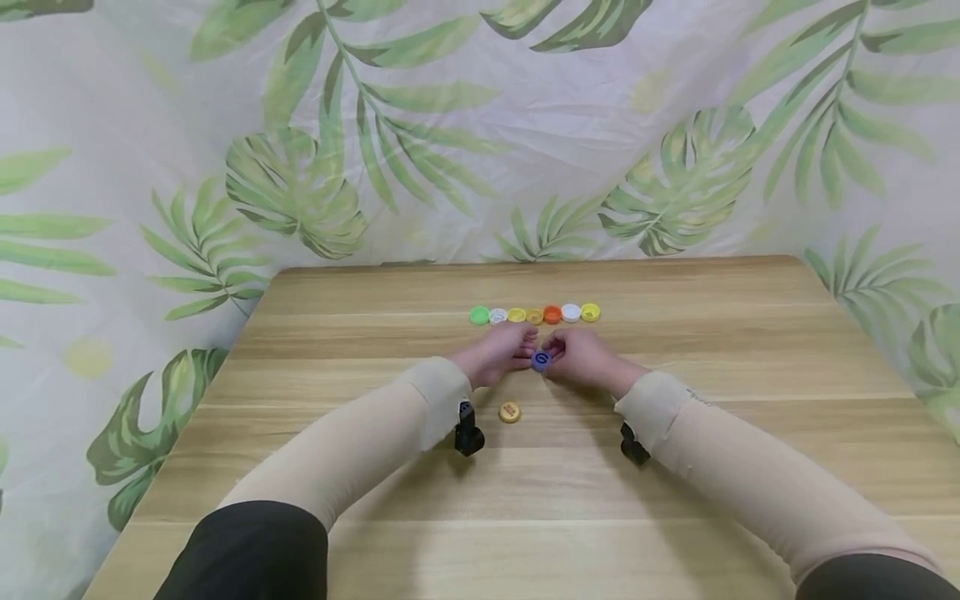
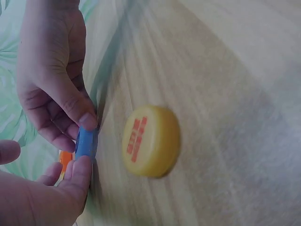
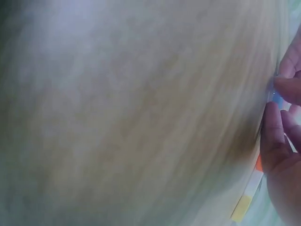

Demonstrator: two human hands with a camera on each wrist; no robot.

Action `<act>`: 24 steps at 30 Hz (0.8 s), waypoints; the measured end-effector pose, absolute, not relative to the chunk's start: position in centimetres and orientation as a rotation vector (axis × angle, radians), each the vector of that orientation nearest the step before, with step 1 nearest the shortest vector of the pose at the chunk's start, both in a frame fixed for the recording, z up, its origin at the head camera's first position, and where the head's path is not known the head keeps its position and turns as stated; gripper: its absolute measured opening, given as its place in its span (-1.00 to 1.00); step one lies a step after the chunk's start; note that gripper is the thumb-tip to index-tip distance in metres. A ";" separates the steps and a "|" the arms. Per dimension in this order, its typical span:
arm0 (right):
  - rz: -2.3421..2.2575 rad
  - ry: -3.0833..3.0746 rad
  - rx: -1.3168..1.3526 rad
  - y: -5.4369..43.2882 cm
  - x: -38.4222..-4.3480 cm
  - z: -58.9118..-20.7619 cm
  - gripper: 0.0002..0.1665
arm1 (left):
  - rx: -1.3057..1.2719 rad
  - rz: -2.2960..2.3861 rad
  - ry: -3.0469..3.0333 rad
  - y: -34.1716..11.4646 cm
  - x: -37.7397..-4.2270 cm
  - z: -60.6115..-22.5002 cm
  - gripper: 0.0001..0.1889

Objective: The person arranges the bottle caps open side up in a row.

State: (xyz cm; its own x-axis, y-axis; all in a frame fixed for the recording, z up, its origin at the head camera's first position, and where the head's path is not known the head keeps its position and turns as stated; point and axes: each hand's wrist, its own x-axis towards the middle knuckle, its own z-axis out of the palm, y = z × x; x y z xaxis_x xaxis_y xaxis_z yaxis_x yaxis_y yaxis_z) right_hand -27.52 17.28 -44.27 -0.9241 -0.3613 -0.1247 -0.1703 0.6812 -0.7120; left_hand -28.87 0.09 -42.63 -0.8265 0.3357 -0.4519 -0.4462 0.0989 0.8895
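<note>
A blue bottle cap (image 1: 541,360) with a dark mark on its face sits between the two hands at mid-table. The right hand (image 1: 585,358) pinches it; in the left wrist view the right thumb lies against the cap's edge (image 2: 86,143). From the other side, the left hand (image 1: 501,348) touches the cap with extended fingertips, its thumb held apart. Closer to the person, a yellow bottle cap (image 1: 509,412) with red print lies face up, seen large in the left wrist view. In the right wrist view, fingers largely cover the blue cap (image 3: 277,99).
Beyond the hands runs a row of bottle caps, from a green cap (image 1: 480,315) through an orange cap (image 1: 552,314) to a yellow cap (image 1: 590,312). Leaf-patterned cloth (image 1: 420,133) hangs behind the wooden table (image 1: 675,500). Each wrist bears a black camera.
</note>
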 end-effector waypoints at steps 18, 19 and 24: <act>-1.211 2.555 -0.340 17.7 -27.9 -42.8 -0.64 | 0.018 1.733 1.863 0.0 -29.7 -42.7 -0.67; -1.206 2.552 -0.334 17.8 -28.0 -42.8 -0.64 | 0.020 1.733 1.860 0.0 -29.7 -42.7 -0.65; -1.195 2.575 -0.359 18.0 -28.1 -42.8 -0.65 | 0.017 1.734 1.848 0.2 -29.6 -42.4 -0.61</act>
